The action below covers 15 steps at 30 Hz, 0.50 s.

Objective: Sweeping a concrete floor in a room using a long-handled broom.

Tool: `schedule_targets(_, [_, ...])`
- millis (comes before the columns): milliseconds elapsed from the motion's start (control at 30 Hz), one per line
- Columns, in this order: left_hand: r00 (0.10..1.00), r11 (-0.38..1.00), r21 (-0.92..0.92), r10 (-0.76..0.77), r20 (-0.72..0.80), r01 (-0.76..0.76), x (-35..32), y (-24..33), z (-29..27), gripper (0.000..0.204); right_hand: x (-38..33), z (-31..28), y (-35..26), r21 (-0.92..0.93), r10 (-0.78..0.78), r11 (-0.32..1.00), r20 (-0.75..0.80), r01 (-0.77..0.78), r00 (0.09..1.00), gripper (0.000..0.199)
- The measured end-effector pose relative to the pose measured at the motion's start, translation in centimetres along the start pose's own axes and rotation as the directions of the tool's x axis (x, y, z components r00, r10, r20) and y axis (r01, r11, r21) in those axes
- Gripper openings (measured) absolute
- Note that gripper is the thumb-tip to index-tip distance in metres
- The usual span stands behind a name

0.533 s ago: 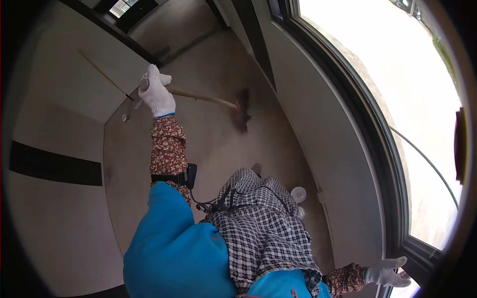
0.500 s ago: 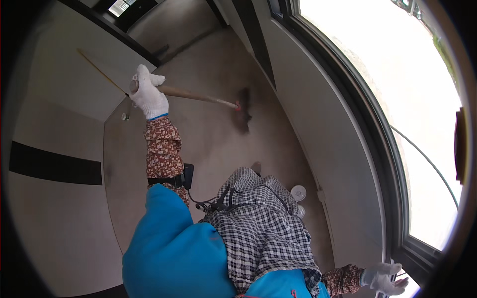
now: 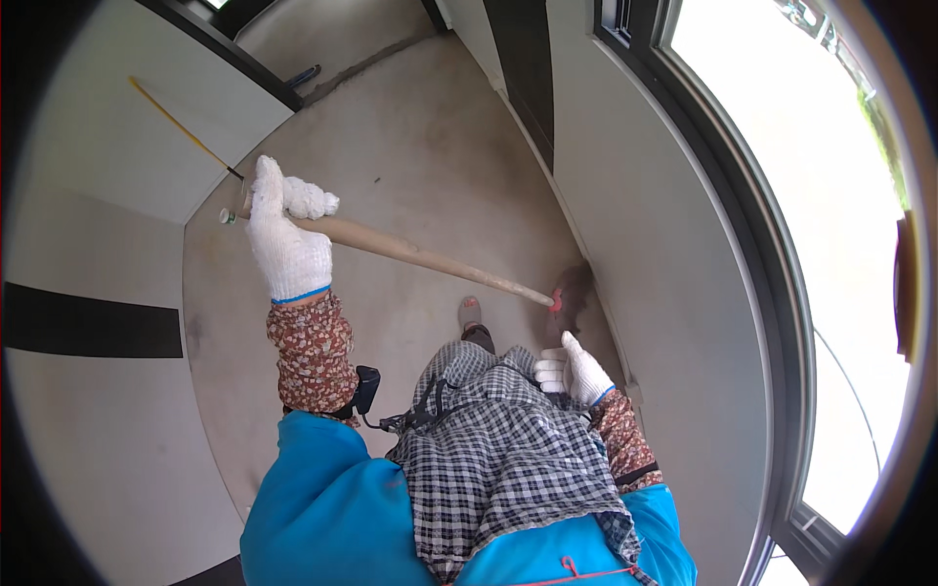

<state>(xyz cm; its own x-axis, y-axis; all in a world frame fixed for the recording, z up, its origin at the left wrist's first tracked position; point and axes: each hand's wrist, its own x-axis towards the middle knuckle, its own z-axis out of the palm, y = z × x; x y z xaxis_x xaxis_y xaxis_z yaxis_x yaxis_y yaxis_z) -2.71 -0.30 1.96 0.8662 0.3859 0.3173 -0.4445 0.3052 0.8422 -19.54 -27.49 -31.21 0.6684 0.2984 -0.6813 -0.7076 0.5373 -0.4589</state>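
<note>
My left hand [image 3: 290, 249], in a white knitted glove, is closed around the upper end of a broom's wooden handle [image 3: 420, 256]. The handle slants down to the right across the floor. A red collar joins it to the dark broom head [image 3: 576, 298], which is blurred and lies near the foot of the right wall. My right hand [image 3: 578, 373], gloved as well, is held just right of my checked apron [image 3: 508, 430], near the broom head in the picture. Its fingers are stretched out and it holds nothing.
A thin yellow stick [image 3: 181, 127] stands by the left wall, beyond my left hand. At the upper left, a dark object [image 3: 303, 76] lies by a doorway. A large dark-framed window [image 3: 728, 195] fills the right side. My foot [image 3: 470, 313] is on the concrete floor [image 3: 391, 146].
The broom head has moved right and nearer to me, up to the wall. My right hand has come from beside the window at the lower right to the front of my body.
</note>
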Motion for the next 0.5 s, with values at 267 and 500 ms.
schedule_targets(267, [0.941, 0.935, -0.105, -0.337, 0.031, 0.339, 8.4, 5.2, -7.0, 0.05, 7.9, 17.0, 1.3, 0.431, 0.03, 0.903, -0.085, 0.009, 0.996, 0.084])
schedule_targets(500, [0.887, 0.887, 0.022, -0.461, 0.017, 0.46, 7.7, 9.2, -7.0, 0.03, 18.4, 18.4, 1.6, 0.716, 0.085, 0.672, -0.329, 0.19, 0.941, 0.006])
